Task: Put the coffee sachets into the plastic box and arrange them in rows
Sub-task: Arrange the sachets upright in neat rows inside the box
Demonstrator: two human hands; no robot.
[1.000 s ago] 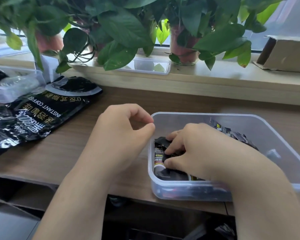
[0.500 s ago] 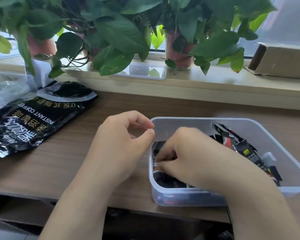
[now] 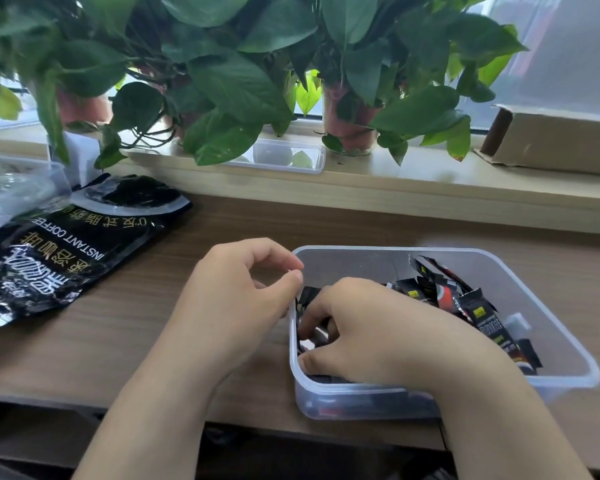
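Observation:
A clear plastic box (image 3: 575,372) stands on the wooden desk in front of me. Several black coffee sachets (image 3: 482,310) lie loosely in its right half, some tilted. My right hand (image 3: 368,330) reaches into the box's left end, its fingers curled round black sachets (image 3: 309,296) there; most of those are hidden under the hand. My left hand (image 3: 236,303) rests just outside the box's left wall, fingers curled, thumb tip touching the rim, holding nothing that I can see.
A large black instant coffee bag (image 3: 49,258) lies on the desk at the left, beside a clear container (image 3: 11,192). Potted plants (image 3: 222,81) and a small clear box (image 3: 291,155) stand on the sill. A cardboard box (image 3: 551,143) sits at the right.
The view has shifted, so the box sits lower and its right half with loose sachets shows. My right hand has worked deeper into the left end; the left hand stays at the rim.

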